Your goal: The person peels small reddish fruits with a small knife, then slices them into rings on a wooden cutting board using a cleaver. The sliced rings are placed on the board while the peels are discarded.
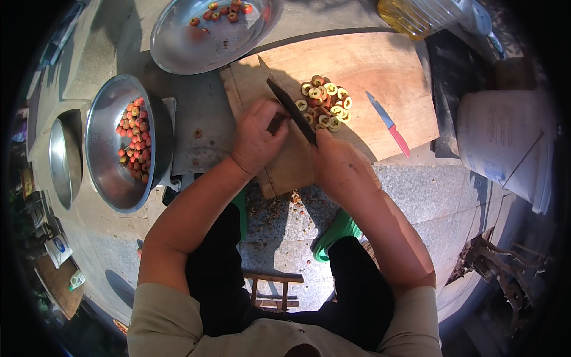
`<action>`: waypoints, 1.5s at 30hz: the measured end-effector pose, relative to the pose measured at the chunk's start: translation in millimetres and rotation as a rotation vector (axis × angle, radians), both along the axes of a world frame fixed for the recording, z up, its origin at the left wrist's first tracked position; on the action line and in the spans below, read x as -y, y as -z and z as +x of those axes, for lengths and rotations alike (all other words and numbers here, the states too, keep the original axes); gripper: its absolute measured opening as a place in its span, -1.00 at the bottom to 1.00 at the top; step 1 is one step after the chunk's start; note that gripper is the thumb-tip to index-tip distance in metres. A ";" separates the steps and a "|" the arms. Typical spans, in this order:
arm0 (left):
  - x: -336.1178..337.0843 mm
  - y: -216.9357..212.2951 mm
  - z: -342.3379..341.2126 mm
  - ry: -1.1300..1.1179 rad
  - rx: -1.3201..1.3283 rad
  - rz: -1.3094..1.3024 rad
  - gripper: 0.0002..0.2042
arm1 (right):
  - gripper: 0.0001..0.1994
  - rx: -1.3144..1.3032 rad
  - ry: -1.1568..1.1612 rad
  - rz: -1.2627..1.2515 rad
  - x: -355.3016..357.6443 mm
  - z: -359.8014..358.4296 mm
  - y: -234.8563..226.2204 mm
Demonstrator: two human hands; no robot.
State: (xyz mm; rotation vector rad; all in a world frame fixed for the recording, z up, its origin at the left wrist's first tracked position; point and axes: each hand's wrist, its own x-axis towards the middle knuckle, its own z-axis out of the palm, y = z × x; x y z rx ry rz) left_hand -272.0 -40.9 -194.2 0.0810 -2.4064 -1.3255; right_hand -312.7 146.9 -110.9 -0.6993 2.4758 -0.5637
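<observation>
My right hand (pixel 342 163) grips the handle of a large dark knife (pixel 289 105) whose blade lies across a wooden cutting board (pixel 380 65). My left hand (pixel 257 138) rests on the board just left of the blade, its fingers curled over something small that I cannot make out. A pile of sliced red fruit rings (pixel 324 102) lies to the right of the blade.
A steel bowl (pixel 107 160) of small red fruits stands at left, a wide steel basin (pixel 196 50) with a few fruits at the top. A small blue and red knife (pixel 388 123) lies on the board. A white bucket (pixel 505 143) is at right, a wooden stool (pixel 270 288) below me.
</observation>
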 end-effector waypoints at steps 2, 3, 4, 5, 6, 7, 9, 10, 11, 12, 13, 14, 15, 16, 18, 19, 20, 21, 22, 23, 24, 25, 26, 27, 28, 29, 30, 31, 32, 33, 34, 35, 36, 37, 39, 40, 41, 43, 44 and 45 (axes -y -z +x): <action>0.9 -0.6 0.1 0.007 -0.017 -0.060 -0.83 | -0.76 -0.010 -0.006 0.017 6.4 -3.6 4.2; 0.8 -0.6 -0.1 0.006 -0.025 -0.068 -0.83 | -0.76 -0.011 -0.002 0.008 8.9 -5.2 5.5; 1.1 -0.4 -0.3 0.004 -0.034 -0.078 -0.83 | -0.75 -0.012 0.001 -0.002 10.4 -6.2 5.9; 0.7 0.1 0.5 0.002 -0.040 -0.077 -0.83 | -0.75 0.014 0.013 0.007 9.9 -6.0 5.2; 0.1 0.8 0.9 0.001 -0.041 -0.071 -0.83 | -0.75 0.041 0.024 0.017 8.3 -5.9 3.9; -0.2 1.7 1.1 -0.001 -0.043 -0.058 -0.83 | -0.75 0.066 0.034 0.027 6.5 -5.7 2.5; -0.1 2.8 1.7 -0.005 -0.047 -0.059 -0.84 | -0.76 0.041 0.051 0.043 1.8 -1.1 -1.6; 0.4 3.0 2.1 -0.006 -0.048 -0.071 -0.84 | -0.77 0.017 0.049 0.025 -0.3 2.3 -3.2; 0.8 2.8 2.2 -0.011 -0.052 -0.076 -0.84 | -0.77 0.024 0.050 0.025 -2.2 3.1 -4.2; 0.9 2.5 2.6 -0.013 -0.050 -0.084 -0.84 | -0.77 0.014 0.039 -0.002 -5.0 2.8 -5.0; 1.1 2.2 2.1 -0.015 -0.051 -0.084 -0.84 | -0.77 0.003 0.029 -0.030 -7.4 2.9 -5.5; 1.1 1.9 1.4 -0.013 -0.050 -0.079 -0.84 | -0.80 -0.005 0.023 -0.032 -9.6 4.0 -5.7; 1.5 1.5 0.7 -0.012 -0.059 -0.093 -0.84 | -0.81 -0.014 0.017 -0.035 -11.5 4.9 -5.8; 1.7 1.1 0.5 -0.008 -0.063 -0.102 -0.84 | -0.81 -0.023 0.011 -0.038 -12.8 5.6 -5.4; 0.7 1.0 0.7 -0.007 -0.062 -0.095 -0.84 | -0.81 -0.030 -0.012 -0.013 -13.7 6.5 -4.1; -0.3 1.4 0.8 -0.009 -0.058 -0.078 -0.84 | -0.81 -0.027 -0.020 0.018 -13.8 6.9 -3.6; -1.0 1.9 0.5 -0.012 -0.055 -0.062 -0.84 | -0.82 -0.029 -0.026 0.006 -13.1 6.8 -3.0; -1.6 2.4 0.4 -0.012 -0.054 -0.054 -0.84 | -0.82 -0.026 -0.030 0.013 -11.6 6.3 -2.1; -1.8 2.7 0.3 -0.010 -0.054 -0.047 -0.84 | -0.82 -0.023 -0.033 0.024 -9.9 5.7 -1.7; -1.3 2.8 0.2 -0.006 -0.054 -0.037 -0.84 | -0.82 -0.013 -0.016 0.017 -7.6 3.6 -1.0; -0.6 2.8 0.4 0.000 -0.051 -0.055 -0.84 | -0.82 -0.002 -0.001 0.016 -5.1 0.8 -0.2; 0.4 2.7 0.1 0.007 -0.051 -0.069 -0.84 | -0.82 0.007 0.013 0.014 -4.0 -1.0 -0.4; 1.8 2.7 -1.3 0.014 -0.051 -0.072 -0.84 | -0.82 -0.007 0.018 -0.007 -4.1 -2.3 -1.3; 2.7 2.6 -1.4 0.012 -0.054 -0.088 -0.84 | -0.82 -0.015 0.021 -0.027 -5.2 -1.9 -2.8; 2.7 2.6 -0.2 0.012 -0.047 -0.089 -0.84 | -0.82 -0.015 0.025 -0.032 -7.1 0.3 -4.7; 1.7 2.6 0.7 0.016 -0.045 -0.083 -0.84 | -0.82 -0.023 0.013 -0.064 -9.7 2.1 -6.9; 0.4 2.9 1.4 0.008 -0.032 -0.069 -0.84 | -0.83 -0.032 0.003 -0.085 -12.7 4.0 -9.3; 0.3 3.0 0.9 0.003 -0.027 -0.053 -0.84 | -0.83 -0.040 -0.006 -0.093 -14.4 5.2 -10.9; 0.4 3.0 0.6 -0.003 -0.019 -0.030 -0.84 | -0.83 -0.026 -0.004 -0.088 -15.2 6.8 -12.3; -0.1 3.1 0.7 -0.008 -0.031 -0.039 -0.84 | -0.83 -0.007 0.000 -0.066 -16.2 8.8 -13.7; -0.6 3.2 0.5 -0.013 -0.039 -0.039 -0.85 | -0.84 0.012 0.005 -0.043 -16.5 9.8 -14.6; -1.0 3.2 0.4 -0.017 -0.046 -0.039 -0.85 | -0.84 0.017 0.006 -0.039 -16.2 10.0 -15.0; -1.0 3.2 0.1 -0.020 -0.051 -0.047 -0.85 | -0.84 0.022 0.007 -0.035 -15.8 10.1 -15.3; -0.9 3.2 -0.1 -0.023 -0.056 -0.055 -0.85 | -0.84 0.022 0.007 -0.028 -15.4 10.0 -15.4; -1.0 2.9 0.1 -0.024 -0.050 -0.060 -0.85 | -0.84 0.031 0.010 -0.027 -15.9 10.0 -16.2; -1.0 2.7 0.3 -0.021 -0.039 -0.056 -0.85 | -0.84 0.036 0.011 -0.015 -16.6 10.1 -16.7; -0.9 2.4 -0.1 -0.017 -0.027 -0.045 -0.85 | -0.83 0.043 0.013 -0.009 -17.8 10.2 -17.3; -0.6 1.7 -0.3 -0.008 -0.040 -0.066 -0.85 | -0.83 0.058 0.015 0.018 -20.0 10.5 -18.2; -0.6 1.3 -0.1 -0.002 -0.044 -0.072 -0.85 | -0.83 0.056 0.016 0.002 -20.8 10.7 -18.2; -0.4 1.0 -0.2 -0.001 -0.041 -0.074 -0.85 | -0.83 0.054 0.017 -0.014 -21.1 10.7 -17.8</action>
